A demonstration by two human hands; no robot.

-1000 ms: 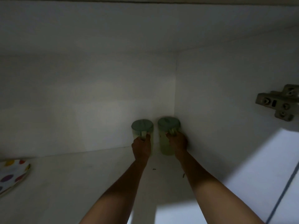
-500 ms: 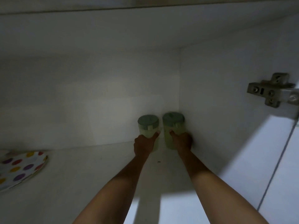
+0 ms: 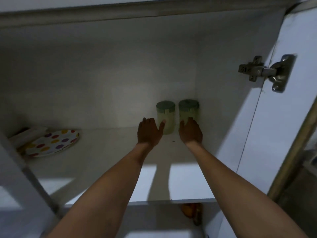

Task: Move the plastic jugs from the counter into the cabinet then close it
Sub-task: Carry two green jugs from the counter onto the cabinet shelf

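Observation:
Two pale green plastic jugs with darker green lids stand upright side by side in the back right corner of the cabinet shelf [image 3: 106, 152]: the left jug [image 3: 167, 115] and the right jug [image 3: 188, 111]. My left hand [image 3: 148, 133] is spread flat just in front and left of the left jug, its thumb tip against the jug's front. In front of the right jug, my right hand [image 3: 190, 132] has its fingers extended, fingertips touching the lower part. Neither hand grips a jug.
A polka-dot plate [image 3: 51, 143] lies at the shelf's left. The cabinet's right door [image 3: 267, 134] is swung open, with a metal hinge [image 3: 267, 72] on the side wall. A door edge [image 3: 25, 177] crosses the lower left. Something orange [image 3: 190, 210] sits below the shelf.
Both hands have let go of the jug handles and drawn back with fingers spread. The jugs stay in the corner. My head has pulled back, showing more of the cabinet and its door.

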